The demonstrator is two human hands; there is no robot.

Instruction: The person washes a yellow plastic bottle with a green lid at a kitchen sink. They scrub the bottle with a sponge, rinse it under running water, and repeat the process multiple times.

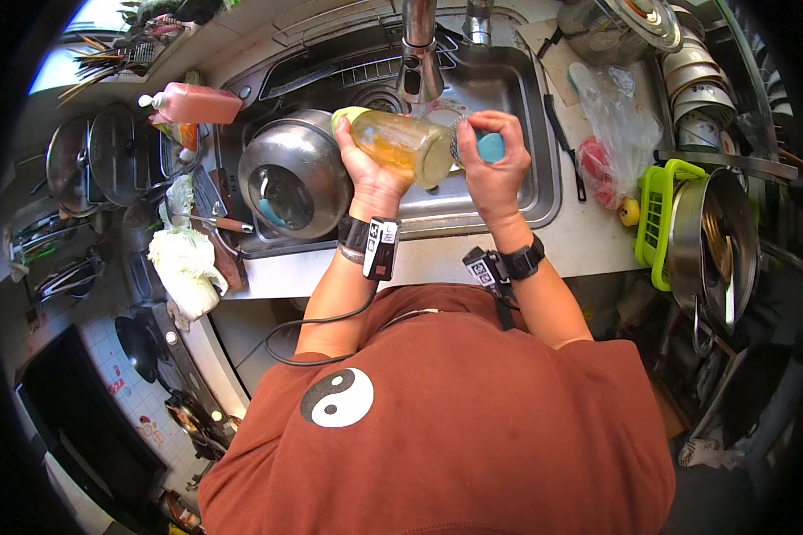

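Over the sink, my left hand [378,170] holds a clear bottle [398,144] tilted on its side. Its cap end is light green and points up and left, and yellow-orange liquid lies inside. My right hand [498,170] grips a scrubber by its turquoise handle [490,147]. The scrubber's grey mesh head sits at the bottle's base; whether it touches is hard to tell. Below both is the stainless steel sink [468,217]. Behind them, partly hidden by the bottle, a patterned dish lies in the sink.
A metal faucet [420,67] hangs above the bottle. Left of my hands sits an upturned steel bowl [294,174]. A pink soap bottle [197,103], a cabbage [186,267] and a knife [565,147] flank the sink. A green basket [659,227] stands right.
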